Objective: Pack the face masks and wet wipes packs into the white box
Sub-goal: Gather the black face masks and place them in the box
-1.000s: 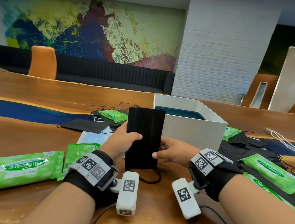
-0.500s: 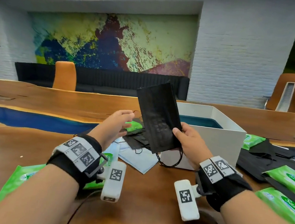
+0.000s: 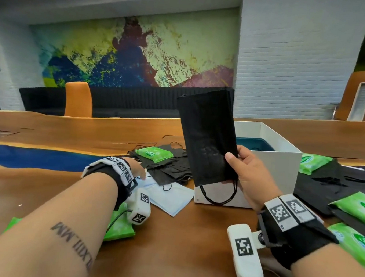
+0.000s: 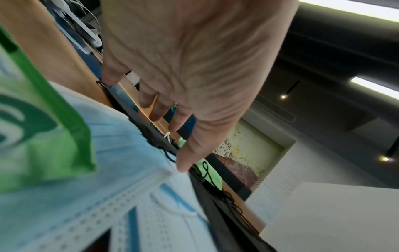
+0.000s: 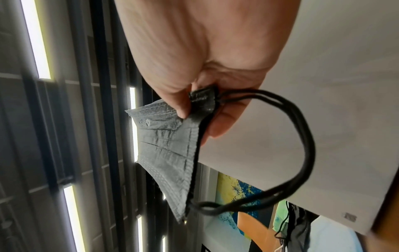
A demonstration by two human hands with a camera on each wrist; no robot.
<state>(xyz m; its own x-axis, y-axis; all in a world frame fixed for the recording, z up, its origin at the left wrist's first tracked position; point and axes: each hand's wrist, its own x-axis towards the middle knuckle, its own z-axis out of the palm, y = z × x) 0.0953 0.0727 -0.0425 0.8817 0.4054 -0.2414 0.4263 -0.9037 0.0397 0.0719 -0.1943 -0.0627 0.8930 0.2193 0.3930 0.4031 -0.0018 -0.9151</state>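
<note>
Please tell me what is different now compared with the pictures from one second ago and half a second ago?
The left hand let go of the black face mask and moved down to the light blue masks on the table. The right hand now holds the black mask alone, pinching its lower end, and has lifted it up beside the white box. The box and the green wet wipes packs stayed where they were.

The black face mask [image 3: 208, 138] is seen as matt pleated nonwoven cloth, with smooth cord loops. The pale blue masks [image 3: 169, 198] show a dimpled, stitched-looking edge. A glossy plastic film is shown by the green wipes packs [image 3: 356, 208]. The white box [image 3: 273, 168] looks like smooth matt card, and the desk [image 3: 178, 248] like polished wood
</note>
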